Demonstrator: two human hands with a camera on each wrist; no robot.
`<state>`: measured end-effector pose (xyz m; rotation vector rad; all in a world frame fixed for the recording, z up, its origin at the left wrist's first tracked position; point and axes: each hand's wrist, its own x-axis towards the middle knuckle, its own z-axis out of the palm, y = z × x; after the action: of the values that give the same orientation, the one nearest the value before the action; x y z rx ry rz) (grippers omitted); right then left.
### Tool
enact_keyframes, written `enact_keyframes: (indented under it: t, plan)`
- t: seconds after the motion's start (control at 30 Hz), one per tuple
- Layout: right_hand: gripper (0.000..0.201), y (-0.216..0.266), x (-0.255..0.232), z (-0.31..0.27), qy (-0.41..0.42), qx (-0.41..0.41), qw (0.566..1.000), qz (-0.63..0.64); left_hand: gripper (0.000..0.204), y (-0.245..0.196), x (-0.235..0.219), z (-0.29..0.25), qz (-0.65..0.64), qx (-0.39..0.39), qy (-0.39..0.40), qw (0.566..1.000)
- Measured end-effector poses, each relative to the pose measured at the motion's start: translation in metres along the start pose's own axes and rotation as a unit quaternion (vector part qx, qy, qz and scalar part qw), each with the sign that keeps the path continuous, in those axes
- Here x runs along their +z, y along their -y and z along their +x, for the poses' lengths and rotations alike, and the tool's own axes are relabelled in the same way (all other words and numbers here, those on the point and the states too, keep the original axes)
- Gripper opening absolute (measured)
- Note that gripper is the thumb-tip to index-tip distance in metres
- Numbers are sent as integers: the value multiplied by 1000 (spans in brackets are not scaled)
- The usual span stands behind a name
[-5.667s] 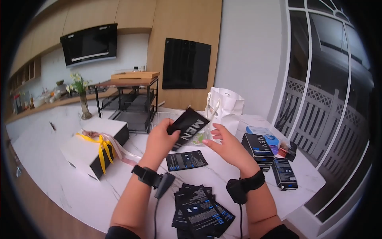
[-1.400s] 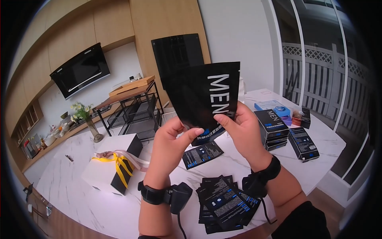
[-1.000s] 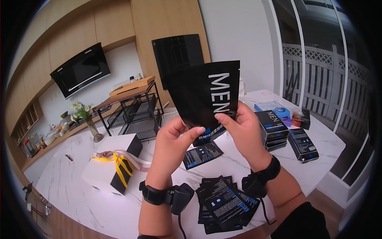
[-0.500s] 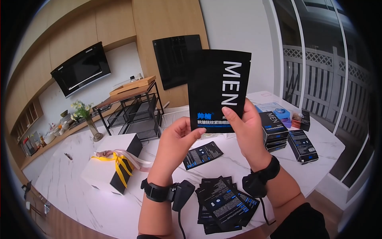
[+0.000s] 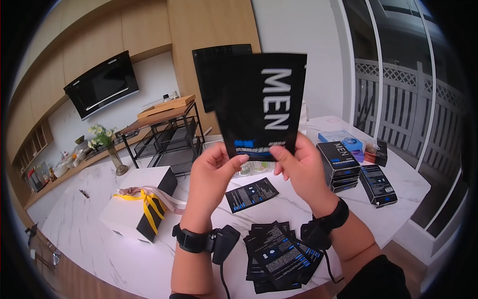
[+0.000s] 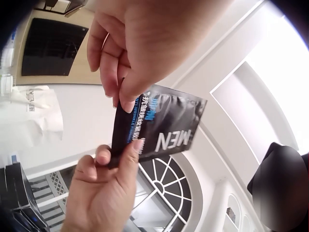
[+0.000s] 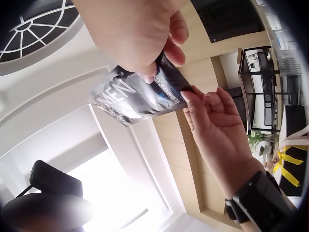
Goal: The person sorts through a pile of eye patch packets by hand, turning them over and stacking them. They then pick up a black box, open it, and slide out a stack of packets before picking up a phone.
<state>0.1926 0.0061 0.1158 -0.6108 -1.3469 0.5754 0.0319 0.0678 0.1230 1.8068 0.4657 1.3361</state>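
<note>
Both hands hold up a flat black sachet with large white "MEN" lettering and blue print at its lower end. My left hand pinches its bottom left corner, thumb in front. The right hand grips the lower right edge, its thumb over the printed front and fingers behind. In the left wrist view the sachet's glossy front shows creases in the foil. Beneath the hands, a pile of similar sachets lies fanned at the near table edge, and a single sachet lies flat farther off.
A white gift box with yellow and pink ribbon stands on the left of the marble table. Stacked black boxes, one lying box and a blue box are on the right. A black rack stands behind.
Seconds ago the left hand alone held the sachet; the right hand has since taken hold of it too. In the last half second the sachet has shifted slightly left and up.
</note>
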Motion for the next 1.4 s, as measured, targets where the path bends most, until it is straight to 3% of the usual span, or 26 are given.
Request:
enact_keyframes:
  t: [0.13,0.23,0.37,0.47,0.57,0.67,0.7,0.73,0.8,0.83,1.0,1.1,1.17,1.27,1.3,1.33,1.4]
  plan:
    - [18,-1,4,-4,1,-5,1000,-31,12,4,-4,1,-13,22,-18,1000]
    - [20,-2,-6,6,-24,-5,999,-48,16,-4,2,-6,18,23,57,998]
    - [20,0,-1,2,-44,5,999,-22,13,-8,4,-7,-31,-4,33,999]
    - [18,0,2,-2,22,14,1000,-17,10,1,-7,1,-11,19,-2,1000]
    - [16,0,2,-3,35,17,999,-29,12,7,-9,2,-26,17,1,1000]
    - [10,-13,-10,8,35,-65,997,-18,19,9,-4,5,-76,-8,-54,996]
    - [12,-15,-13,12,35,-129,989,-66,29,6,-7,8,-30,54,-10,998]
    - [15,-16,-15,15,34,-191,974,-114,37,1,-8,7,-199,-46,-4,979]
    - [17,-10,-13,12,37,-188,973,-131,41,-21,-7,-5,-196,-147,19,969]
    - [20,-8,-12,11,40,-184,971,-148,40,-12,-10,1,-218,-156,38,963]
    - [23,-11,-12,10,67,-190,955,-219,27,1,-7,3,-151,-80,73,983]
    - [25,-16,-9,11,5,-147,983,-108,23,3,-7,5,-130,-54,55,989]
    - [28,-4,-6,7,-37,12,993,112,22,3,0,5,-125,-26,28,991]
    - [26,-5,-6,6,-9,22,998,62,20,5,1,2,-102,1,-8,995]
    - [21,-10,-3,8,18,-33,998,44,20,5,1,1,-70,0,5,998]
    - [21,-11,-4,6,18,-32,998,44,19,4,2,0,-39,-2,18,999]
    - [17,-11,-5,4,-4,20,1000,6,18,-1,7,-2,-58,7,7,998]
